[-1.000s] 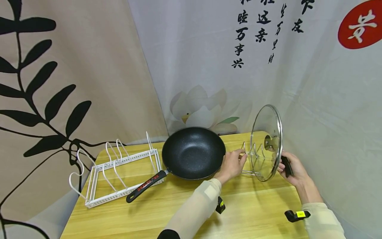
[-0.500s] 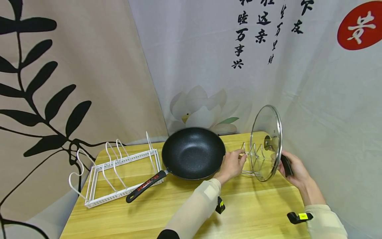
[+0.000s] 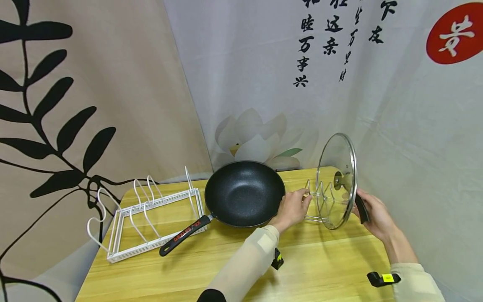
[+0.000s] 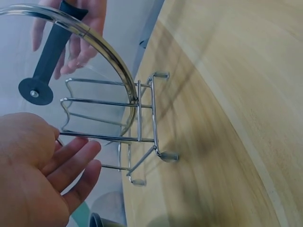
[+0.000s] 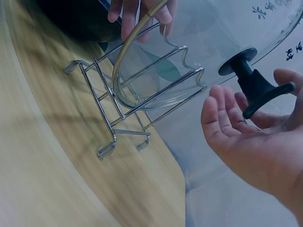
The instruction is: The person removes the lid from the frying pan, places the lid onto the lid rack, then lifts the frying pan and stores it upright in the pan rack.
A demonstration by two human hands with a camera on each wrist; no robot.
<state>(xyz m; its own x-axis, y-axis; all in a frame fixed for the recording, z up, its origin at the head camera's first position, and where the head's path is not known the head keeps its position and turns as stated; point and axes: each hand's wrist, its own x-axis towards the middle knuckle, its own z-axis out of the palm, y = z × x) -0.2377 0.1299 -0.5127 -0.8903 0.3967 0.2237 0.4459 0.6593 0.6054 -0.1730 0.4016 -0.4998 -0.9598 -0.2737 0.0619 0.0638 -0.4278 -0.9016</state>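
A glass pot lid (image 3: 354, 167) with a steel rim and black handle (image 5: 258, 92) stands upright in a small wire lid rack (image 5: 137, 101) at the table's right. My left hand (image 3: 291, 210) pinches the rack's left end wire; its thumb is partly hidden in the left wrist view. Around the lid's handle, my right hand (image 3: 377, 216) is spread with fingers loosely bent. In the right wrist view a gap shows between those fingers (image 5: 215, 118) and the handle. Beside my left hand lies a black frying pan (image 3: 244, 195), its inside facing up.
A white rack (image 3: 136, 249) with curved dividers sits on the left of the wooden table (image 3: 320, 268). The pan's handle (image 3: 185, 235) crosses over its front right corner. Printed curtains (image 3: 256, 54) hang behind the table and along its right side.
My right hand has loosened from the lid's handle and shifted slightly right and down. The lid stays upright in the rack. My left hand has barely moved.
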